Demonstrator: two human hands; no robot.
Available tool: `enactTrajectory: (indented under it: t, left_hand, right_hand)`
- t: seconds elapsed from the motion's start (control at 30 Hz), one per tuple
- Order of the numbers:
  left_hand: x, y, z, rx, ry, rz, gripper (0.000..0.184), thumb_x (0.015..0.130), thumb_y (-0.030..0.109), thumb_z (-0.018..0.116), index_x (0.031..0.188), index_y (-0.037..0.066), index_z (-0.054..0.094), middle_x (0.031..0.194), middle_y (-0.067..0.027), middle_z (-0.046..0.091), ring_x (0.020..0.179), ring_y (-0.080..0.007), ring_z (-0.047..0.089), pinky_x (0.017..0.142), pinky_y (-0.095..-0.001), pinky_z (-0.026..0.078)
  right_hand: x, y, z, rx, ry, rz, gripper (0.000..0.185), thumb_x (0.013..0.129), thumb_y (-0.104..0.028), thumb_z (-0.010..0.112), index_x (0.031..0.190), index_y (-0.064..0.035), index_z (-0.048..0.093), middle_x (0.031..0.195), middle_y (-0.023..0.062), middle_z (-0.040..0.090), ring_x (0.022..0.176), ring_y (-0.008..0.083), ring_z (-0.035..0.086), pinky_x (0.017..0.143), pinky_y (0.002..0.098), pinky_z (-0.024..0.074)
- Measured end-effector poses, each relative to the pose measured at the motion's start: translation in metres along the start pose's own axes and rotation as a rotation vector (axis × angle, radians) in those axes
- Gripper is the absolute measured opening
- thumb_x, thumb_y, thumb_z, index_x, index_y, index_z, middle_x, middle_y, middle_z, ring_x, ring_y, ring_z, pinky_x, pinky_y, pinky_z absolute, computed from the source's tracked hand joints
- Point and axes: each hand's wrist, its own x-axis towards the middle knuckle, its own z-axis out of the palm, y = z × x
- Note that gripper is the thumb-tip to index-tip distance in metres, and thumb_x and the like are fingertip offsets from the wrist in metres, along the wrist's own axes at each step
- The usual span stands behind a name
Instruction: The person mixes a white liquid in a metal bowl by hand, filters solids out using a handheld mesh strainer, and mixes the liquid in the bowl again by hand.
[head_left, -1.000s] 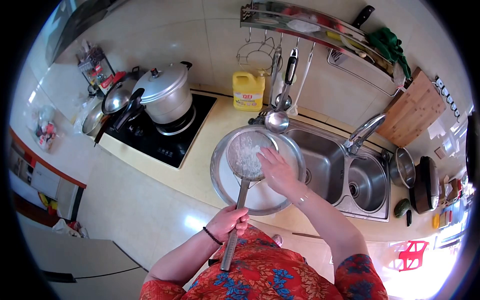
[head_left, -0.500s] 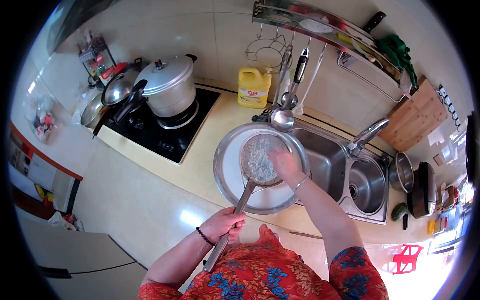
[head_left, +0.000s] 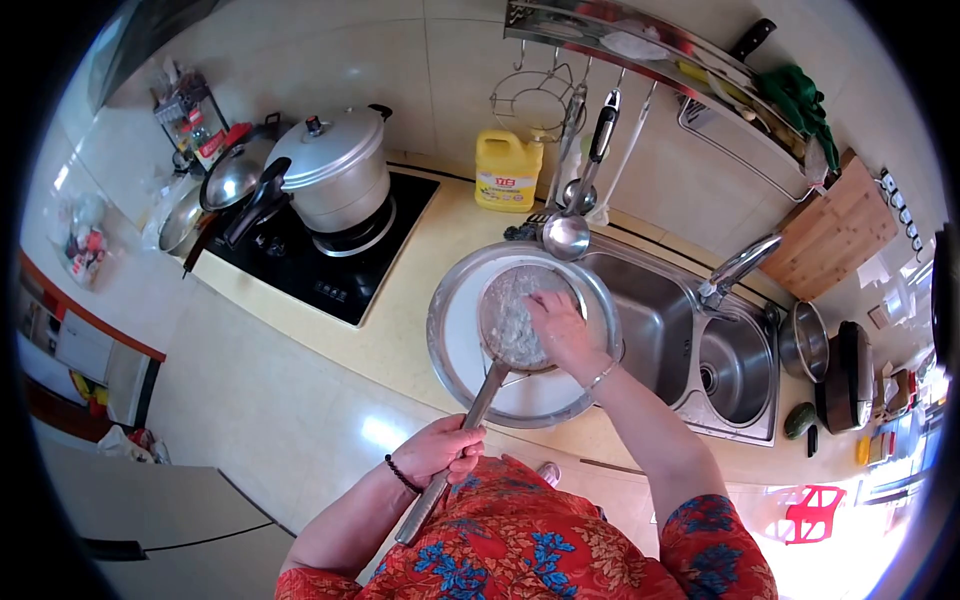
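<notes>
A long-handled metal strainer (head_left: 500,345) with a fine mesh rests over a wide steel basin (head_left: 437,335) with a white inside surface. My left hand (head_left: 442,449) is wrapped round the strainer's handle, close to my body. White lumpy, powdery stuff (head_left: 513,335) lies in the mesh. My right hand (head_left: 562,330) reaches into the strainer from the right, its bent fingers touching the white stuff. The fingers look slightly apart, with nothing seen gripped between them; their tips are partly hidden.
A pressure cooker (head_left: 335,170) stands on the black hob (head_left: 350,292) at left. Behind the basin are a yellow jug (head_left: 507,172) and a hanging ladle (head_left: 567,238). To the right lie a double sink (head_left: 640,285), a faucet (head_left: 738,268) and a wooden cutting board (head_left: 828,232).
My right hand has shifted slightly left and up within the strainer, its fingers showing more. The left hand and handle end have moved a little to the left.
</notes>
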Motion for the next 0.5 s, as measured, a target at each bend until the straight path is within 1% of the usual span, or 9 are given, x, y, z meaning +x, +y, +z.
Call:
enactTrajectory:
  t: [0.07,0.1,0.17,0.2,0.27,0.3,0.37,0.47,0.5]
  left_hand:
    - [-0.001,0.002,0.001,0.023,0.008,0.017,0.018,0.090,0.018,0.047,0.078,0.005,0.042,0.061,0.0010,0.040,0.041,-0.0067,0.037,0.035,-0.0232,0.032]
    - [-0.002,0.003,0.001,0.014,0.022,0.017,0.015,0.090,0.017,0.047,0.081,0.005,0.043,0.064,0.0015,0.041,0.041,-0.0056,0.036,0.034,-0.0219,0.030]
    - [-0.002,0.003,-0.004,0.005,0.036,0.015,0.013,0.089,0.017,0.048,0.084,0.006,0.044,0.067,0.0021,0.041,0.042,-0.0045,0.035,0.034,-0.0207,0.028]
    - [-0.001,0.001,-0.010,0.011,0.020,-0.007,0.013,0.089,0.017,0.048,0.085,0.006,0.044,0.066,0.0021,0.041,0.042,-0.0045,0.035,0.034,-0.0207,0.028]
    - [-0.002,0.000,-0.014,0.013,0.005,-0.028,0.013,0.089,0.017,0.048,0.085,0.006,0.044,0.066,0.0022,0.041,0.042,-0.0046,0.035,0.034,-0.0208,0.028]
    - [-0.002,0.000,-0.014,0.015,0.013,-0.022,0.013,0.089,0.017,0.049,0.085,0.006,0.045,0.066,0.0022,0.041,0.042,-0.0046,0.035,0.034,-0.0208,0.028]
    - [-0.003,0.000,-0.012,0.020,0.015,-0.018,0.013,0.089,0.017,0.049,0.085,0.005,0.045,0.065,0.0023,0.041,0.042,-0.0046,0.035,0.034,-0.0209,0.028]
    - [-0.004,0.002,-0.012,0.000,-0.010,-0.018,0.012,0.089,0.017,0.049,0.086,0.006,0.045,0.065,0.0023,0.041,0.042,-0.0046,0.035,0.034,-0.0208,0.028]
    - [-0.004,0.003,-0.012,0.000,-0.022,-0.012,0.012,0.089,0.017,0.049,0.086,0.006,0.046,0.065,0.0023,0.041,0.041,-0.0046,0.035,0.034,-0.0208,0.028]
  right_hand:
    - [0.002,-0.011,0.011,-0.063,0.177,-0.195,0.029,0.078,-0.008,0.048,0.106,-0.0037,0.055,0.114,0.0106,0.049,0.109,0.0280,0.043,0.094,0.0395,0.0355]
    - [-0.003,-0.018,0.012,-0.062,0.178,-0.194,0.029,0.078,-0.008,0.048,0.106,-0.0037,0.055,0.114,0.0106,0.049,0.109,0.0280,0.043,0.094,0.0395,0.0355]
    - [-0.015,-0.033,0.012,0.250,-0.046,-0.254,0.032,0.076,-0.007,0.049,0.107,-0.0061,0.056,0.116,0.0094,0.049,0.113,0.0272,0.040,0.096,0.0395,0.0332]
    - [-0.018,-0.028,0.010,0.251,-0.047,-0.253,0.032,0.076,-0.007,0.049,0.107,-0.0061,0.056,0.116,0.0095,0.049,0.113,0.0272,0.040,0.096,0.0395,0.0332]
    - [-0.027,-0.008,0.000,-0.011,-0.211,-0.369,0.031,0.079,-0.012,0.050,0.108,-0.0075,0.056,0.119,0.0086,0.049,0.117,0.0258,0.038,0.096,0.0380,0.0333]
    - [-0.028,-0.001,-0.006,-0.011,-0.214,-0.369,0.031,0.079,-0.012,0.050,0.108,-0.0075,0.056,0.119,0.0086,0.049,0.117,0.0258,0.038,0.096,0.0380,0.0333]
    - [-0.023,0.010,-0.019,-0.117,-0.150,-0.222,0.028,0.074,-0.007,0.050,0.101,-0.0068,0.059,0.113,0.0084,0.051,0.112,0.0263,0.042,0.092,0.0386,0.0361]
    - [-0.016,0.009,-0.015,-0.119,-0.034,-0.159,0.022,0.074,-0.007,0.050,0.094,-0.0064,0.060,0.109,0.0095,0.052,0.106,0.0267,0.046,0.087,0.0354,0.0397]
    - [-0.017,0.003,-0.010,-0.118,-0.034,-0.159,0.022,0.074,-0.007,0.050,0.094,-0.0064,0.060,0.109,0.0095,0.052,0.106,0.0267,0.046,0.087,0.0354,0.0397]
